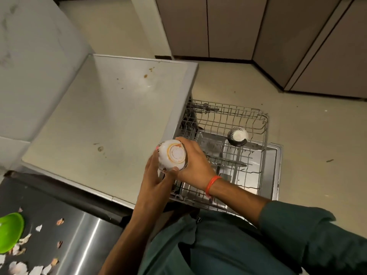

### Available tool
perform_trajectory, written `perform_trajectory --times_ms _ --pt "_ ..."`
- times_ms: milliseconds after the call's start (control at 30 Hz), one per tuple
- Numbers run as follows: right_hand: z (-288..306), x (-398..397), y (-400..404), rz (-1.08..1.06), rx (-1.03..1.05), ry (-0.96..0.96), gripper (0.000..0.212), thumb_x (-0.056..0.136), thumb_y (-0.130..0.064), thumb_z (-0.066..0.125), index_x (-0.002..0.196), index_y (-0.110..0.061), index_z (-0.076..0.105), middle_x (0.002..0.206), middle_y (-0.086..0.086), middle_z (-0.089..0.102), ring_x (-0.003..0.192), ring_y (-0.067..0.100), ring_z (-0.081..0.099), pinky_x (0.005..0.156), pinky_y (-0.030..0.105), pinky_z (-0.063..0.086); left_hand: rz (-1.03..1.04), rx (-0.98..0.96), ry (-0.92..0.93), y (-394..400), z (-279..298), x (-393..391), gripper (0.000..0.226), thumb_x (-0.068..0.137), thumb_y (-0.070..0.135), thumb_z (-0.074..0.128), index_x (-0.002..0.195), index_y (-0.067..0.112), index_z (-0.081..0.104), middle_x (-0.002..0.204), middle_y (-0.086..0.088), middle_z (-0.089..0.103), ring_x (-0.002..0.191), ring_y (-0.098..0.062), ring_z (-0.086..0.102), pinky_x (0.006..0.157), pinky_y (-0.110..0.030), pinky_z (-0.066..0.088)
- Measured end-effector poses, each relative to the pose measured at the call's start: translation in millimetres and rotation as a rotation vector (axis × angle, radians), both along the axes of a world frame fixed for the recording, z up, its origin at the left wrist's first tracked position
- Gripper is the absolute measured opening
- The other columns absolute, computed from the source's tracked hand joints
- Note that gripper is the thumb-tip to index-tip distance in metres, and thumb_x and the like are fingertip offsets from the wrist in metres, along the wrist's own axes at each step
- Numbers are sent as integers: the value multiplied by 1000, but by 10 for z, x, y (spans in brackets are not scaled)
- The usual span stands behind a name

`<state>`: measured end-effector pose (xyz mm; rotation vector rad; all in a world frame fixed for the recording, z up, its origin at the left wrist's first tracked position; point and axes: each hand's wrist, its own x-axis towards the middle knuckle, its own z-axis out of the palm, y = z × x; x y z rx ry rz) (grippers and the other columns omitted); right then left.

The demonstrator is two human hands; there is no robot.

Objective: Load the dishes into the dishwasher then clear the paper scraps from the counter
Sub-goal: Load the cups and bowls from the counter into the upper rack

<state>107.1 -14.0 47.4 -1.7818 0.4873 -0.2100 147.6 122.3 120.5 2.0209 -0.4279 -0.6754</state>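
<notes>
Both hands grip an upturned white bowl (172,155): right hand (193,161) fingers curled at three o'clock, left hand (156,175) cupping underneath at seven, its fingertips hidden.

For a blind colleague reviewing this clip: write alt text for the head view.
Both hands, left and right, hold an upturned white bowl at the edge of a pulled-out dishwasher rack that holds one small dark bowl. Paper scraps and a green plate lie on the dark counter.

Warm, fairly dim indoor light falls from above. A bright glare streak runs down the steel panel (87,241) at the lower left. The hands cast soft shadows. Wide-angle bending curves the cabinet doors (228,26); the picture is slightly soft overall.
</notes>
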Motion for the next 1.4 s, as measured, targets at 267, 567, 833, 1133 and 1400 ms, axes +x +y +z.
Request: perform_trajectory --times_ms 267,567,833,1133,1400 --pt "-96 231 -192 -151 -54 66 89 66 -34 86 143 -29 41 134 -1 44 114 -6 39 89 -1 31 -211 -4 62 -246 -177 524 64 96 28 63 153 39 36 148 18 49 136 2 44 111 -25 39" --pt "-410 269 -364 -356 -144 209 83 63 -30 89 136 -30 49 128 -1 51 114 -1 43 87 -2 33 -356 37 217 -608 -568 879 69 94 33 65 156 34 35 150 12 46 138 -2 43 114 -26 36" --pt "-705 133 -386 -477 -108 327 85 64 -29 90 138 -26 49 125 -5 48 121 13 46 97 22 42 -512 122 281 -756 -866 901 64 100 30 62 158 30 34 157 15 37 141 -1 33 115 -27 27" --pt "-935 122 -557 -539 -118 510 79 70 -21 82 140 -20 47 130 8 50 111 11 43 96 31 44 -571 203 381 -1131 -1115 908 64 96 24 66 153 30 38 145 7 48 126 -9 49 100 -25 42" --pt "-1291 426 -821 -525 -232 638 83 63 -44 65 140 -20 47 129 13 56 117 36 55 95 50 50 -473 248 449 -1509 -1434 1029 70 89 18 70 152 27 40 133 6 60 121 -12 57 102 -34 52"
